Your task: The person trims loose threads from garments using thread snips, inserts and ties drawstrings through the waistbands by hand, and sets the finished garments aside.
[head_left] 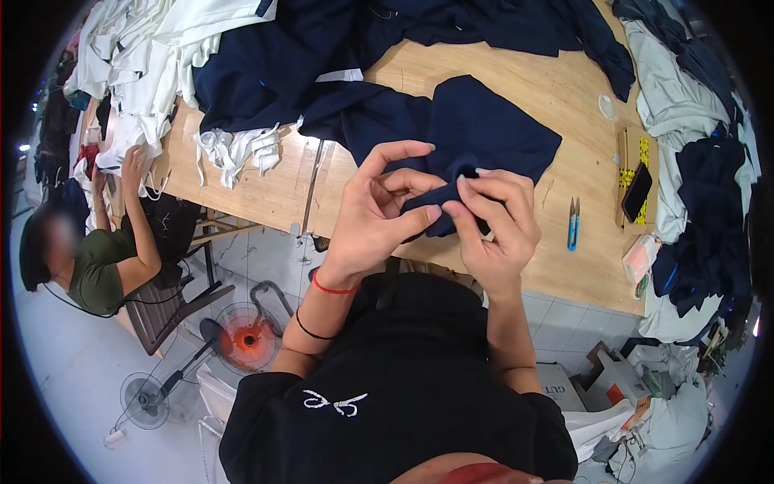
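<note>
- Left hand (379,206), centre: fingers clamped on navy cloth (492,121), index raised
- Right hand (501,230), centre: fingers pinching it
- Blue snips (573,226): tabletop (597,270), right of frame

wooden table (548,89), navy cloth (484,121), white strips (234,152), snips (573,227)

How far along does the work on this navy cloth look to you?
The navy cloth is already laid out, one edge raised. The left hand and right hand pinch that edge. Possibly left: the navy fabric piled beyond, and any trimming, as the snips lie unheld.
</note>
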`<move>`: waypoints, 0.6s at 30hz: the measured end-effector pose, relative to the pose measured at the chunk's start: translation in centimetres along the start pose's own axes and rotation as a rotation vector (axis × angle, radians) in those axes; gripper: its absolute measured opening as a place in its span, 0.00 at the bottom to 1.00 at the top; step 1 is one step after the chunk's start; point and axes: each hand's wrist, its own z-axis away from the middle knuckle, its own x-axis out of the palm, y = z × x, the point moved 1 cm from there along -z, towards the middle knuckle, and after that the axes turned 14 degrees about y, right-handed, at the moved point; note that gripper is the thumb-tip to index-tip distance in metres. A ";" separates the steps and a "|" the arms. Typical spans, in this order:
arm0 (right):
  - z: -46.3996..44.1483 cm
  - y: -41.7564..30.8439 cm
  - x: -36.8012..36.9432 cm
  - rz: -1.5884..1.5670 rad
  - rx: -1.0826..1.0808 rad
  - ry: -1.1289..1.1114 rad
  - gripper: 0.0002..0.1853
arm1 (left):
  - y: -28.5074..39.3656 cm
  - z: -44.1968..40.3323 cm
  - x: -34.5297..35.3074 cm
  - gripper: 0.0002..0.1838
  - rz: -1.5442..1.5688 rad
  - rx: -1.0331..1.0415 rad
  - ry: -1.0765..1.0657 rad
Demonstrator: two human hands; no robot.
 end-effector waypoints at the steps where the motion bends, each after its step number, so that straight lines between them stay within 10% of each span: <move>1: 0.3 0.0 0.4 0.033 -0.004 0.054 0.17 | -0.1 0.0 -0.1 0.36 0.025 0.001 0.029; 12: -1.2 1.7 -4.3 0.122 0.466 0.119 0.12 | -0.2 -0.3 -1.2 0.39 -0.024 -0.024 -0.067; 16: -3.2 0.4 -4.6 0.112 0.124 -0.445 0.24 | 0.3 1.5 1.3 0.41 -0.292 0.159 -0.303; 18: -1.9 0.9 -4.7 0.211 0.006 -0.330 0.22 | 0.4 2.3 1.7 0.33 -0.543 0.414 -0.208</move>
